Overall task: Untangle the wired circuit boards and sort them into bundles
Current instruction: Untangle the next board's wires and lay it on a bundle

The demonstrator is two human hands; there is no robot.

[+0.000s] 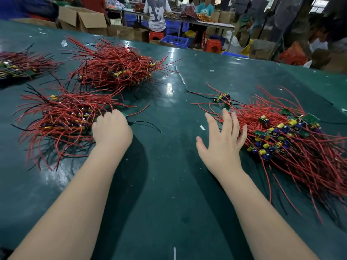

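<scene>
While your left hand [112, 128] is curling its fingers at the near edge of one bundle, your right hand [222, 139] is spreading open beside the loose pile.

Starting at nine o'clock, a small bundle [20, 65] is lying at the table [169, 194] edge; toward ten o'clock, the near-left bundle [56, 119] of red-wired boards is sitting against your left knuckles, fingers tucked under so you cannot tell what they are pinching, though a green board edge [124, 115] and black wire [148, 124] are poking out beside them. At eleven o'clock a bigger bundle [114, 66] is resting farther back. At three o'clock, the unsorted pile [293, 141] is sprawling, your right fingertips [226, 115] hovering over or brushing its nearest wires, fingers straight and apart.
</scene>
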